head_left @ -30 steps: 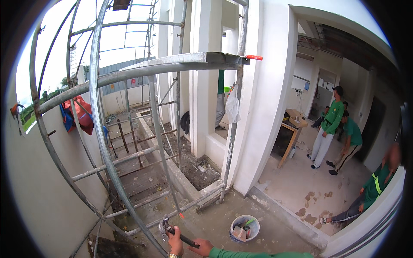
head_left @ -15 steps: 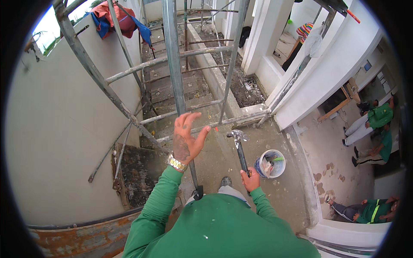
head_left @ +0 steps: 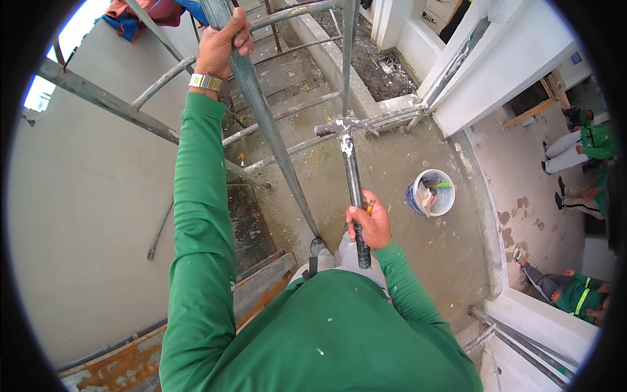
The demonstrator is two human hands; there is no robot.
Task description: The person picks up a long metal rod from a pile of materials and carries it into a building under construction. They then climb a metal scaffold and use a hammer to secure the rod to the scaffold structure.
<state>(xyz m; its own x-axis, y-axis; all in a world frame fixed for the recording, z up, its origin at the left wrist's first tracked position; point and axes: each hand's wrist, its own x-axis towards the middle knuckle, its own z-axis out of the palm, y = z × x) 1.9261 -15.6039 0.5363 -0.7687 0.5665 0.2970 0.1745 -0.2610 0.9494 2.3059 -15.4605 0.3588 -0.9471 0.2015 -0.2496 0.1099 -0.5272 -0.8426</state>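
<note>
My left hand, a metal-banded watch on its wrist, is closed around the upper part of a long grey metal bar. The bar slants down from the top toward my shoes, in front of a scaffold frame. In my right hand is a claw hammer, gripped low on its dark handle, with the white-spattered head pointing up and away from me. A small orange stick, perhaps a pencil, shows between the right fingers. Where the bar's lower end rests, beside my shoe, is hard to make out.
A white-and-blue bucket with tools in it stands on the wet concrete to my right. A pale wall runs along the left. Steps lie behind the scaffold. Several people in green, one seated, are beyond the low wall at right.
My left hand, open half a second ago, has reached up and taken hold of the metal bar, which now tilts more to the left. The hammer has come up closer to me.
</note>
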